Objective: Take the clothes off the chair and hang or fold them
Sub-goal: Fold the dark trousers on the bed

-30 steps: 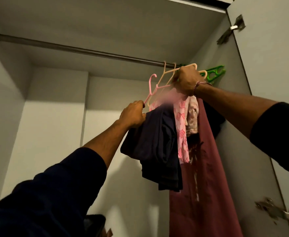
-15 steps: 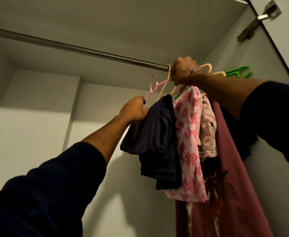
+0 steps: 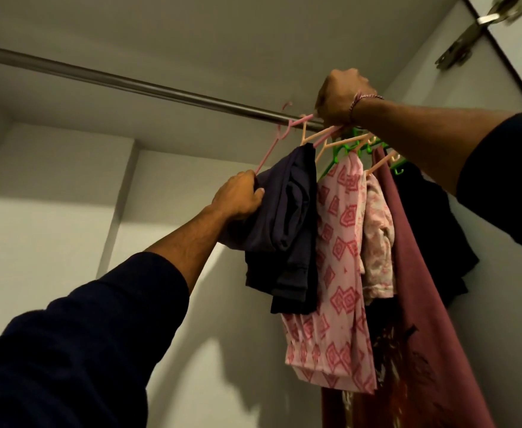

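Left hand [image 3: 240,194] gripping folded navy garment [image 3: 287,230] where it is draping over pink hanger [image 3: 272,146], fingers curling into cloth. Pink hanger's hook sitting just below metal rail [image 3: 148,86], whether touching cannot tell. Right hand [image 3: 341,98] up at rail, fingers clenching around bunch of hanger hooks. Hanging beside navy garment: pink patterned cloth [image 3: 338,273], pale floral piece [image 3: 377,239], maroon garment [image 3: 414,273], on peach and green hangers [image 3: 346,148]. Wardrobe door hinge [image 3: 476,29] showing top right.
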A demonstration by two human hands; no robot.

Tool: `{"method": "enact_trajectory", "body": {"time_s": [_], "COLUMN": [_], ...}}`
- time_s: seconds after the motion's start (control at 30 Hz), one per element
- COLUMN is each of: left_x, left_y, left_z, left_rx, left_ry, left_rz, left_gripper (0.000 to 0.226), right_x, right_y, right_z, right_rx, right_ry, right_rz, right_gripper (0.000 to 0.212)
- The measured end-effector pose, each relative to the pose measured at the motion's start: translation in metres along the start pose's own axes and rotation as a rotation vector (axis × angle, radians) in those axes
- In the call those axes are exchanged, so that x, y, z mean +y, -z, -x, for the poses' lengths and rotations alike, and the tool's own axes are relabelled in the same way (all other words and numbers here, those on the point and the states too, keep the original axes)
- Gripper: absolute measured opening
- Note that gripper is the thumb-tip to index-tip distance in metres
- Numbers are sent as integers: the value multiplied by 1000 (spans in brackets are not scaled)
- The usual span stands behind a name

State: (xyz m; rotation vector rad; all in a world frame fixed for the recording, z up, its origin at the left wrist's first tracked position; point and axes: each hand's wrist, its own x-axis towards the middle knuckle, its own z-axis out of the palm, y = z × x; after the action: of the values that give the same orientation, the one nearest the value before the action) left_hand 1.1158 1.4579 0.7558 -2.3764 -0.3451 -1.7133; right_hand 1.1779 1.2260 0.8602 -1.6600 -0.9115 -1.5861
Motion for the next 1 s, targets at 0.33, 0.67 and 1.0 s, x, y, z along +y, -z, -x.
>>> {"method": "enact_trajectory", "body": {"time_s": [0.33,0.67,1.0], "left_x": [20,34,44], "left_y": [4,2,-3], "left_z": [12,50,120], "left_rx": [-41,-98,-230], "left_ry": [-31,-119,-101], "left_rz": [83,131,175], "left_gripper": [40,42,51], "right_x": [0,0,-2], "right_y": [22,4,28], "right_z": [25,60,131], "right_rx": [-73,-83,-1], "right_ry": [3,-2,151], "right_rz": [25,119,383], "right_gripper": [17,22,29]}}
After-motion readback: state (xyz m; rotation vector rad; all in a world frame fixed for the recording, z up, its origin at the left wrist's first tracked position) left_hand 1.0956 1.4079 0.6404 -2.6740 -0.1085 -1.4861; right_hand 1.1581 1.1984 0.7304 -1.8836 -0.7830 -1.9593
